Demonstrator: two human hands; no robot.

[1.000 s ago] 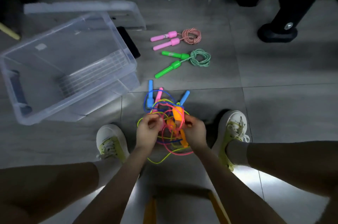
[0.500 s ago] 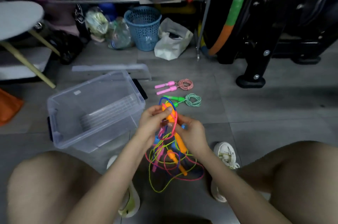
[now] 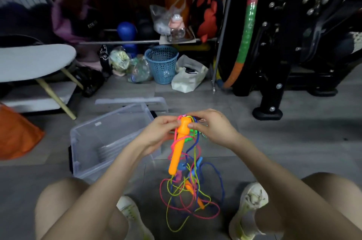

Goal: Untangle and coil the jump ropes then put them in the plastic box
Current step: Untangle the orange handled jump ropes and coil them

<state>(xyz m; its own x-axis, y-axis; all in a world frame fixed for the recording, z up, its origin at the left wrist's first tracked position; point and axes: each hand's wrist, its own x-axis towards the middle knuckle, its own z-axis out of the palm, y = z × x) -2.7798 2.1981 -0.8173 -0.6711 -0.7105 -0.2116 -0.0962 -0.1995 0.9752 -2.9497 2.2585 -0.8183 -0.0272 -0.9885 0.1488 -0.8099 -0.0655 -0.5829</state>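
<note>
Holding one orange handle [image 3: 177, 149] up at the middle of the frame, a person is working with two bare hands above a single tangle of jump ropes [image 3: 190, 190]. The left hand [image 3: 156, 134] is curling its fingers around the handle's knobbed top from the left. The right hand [image 3: 213, 128] is pressing its thumb [image 3: 191, 125] against the same knob from the right, with the other fingers bent over the cords bunched there. So both hands are clamping the handle's upper end, and the long shaft is hanging below the fingertips, tilting slightly down and left.

Cords in three colours, pink, yellow-green and blue, are trailing from the fingers down to the floor at lower centre, between two pale shoes [image 3: 252, 200]. A second orange handle [image 3: 195, 196] is lying in that heap, and a blue handle [image 3: 197, 163] is dangling higher up; whether more are hiding in the blur cannot be told.

One clear plastic box [image 3: 109, 122] is sitting open left of centre, just beside the left wrist, with one lid [image 3: 133, 100] lying behind it. One blue basket [image 3: 161, 64] is standing in the upper middle.
</note>
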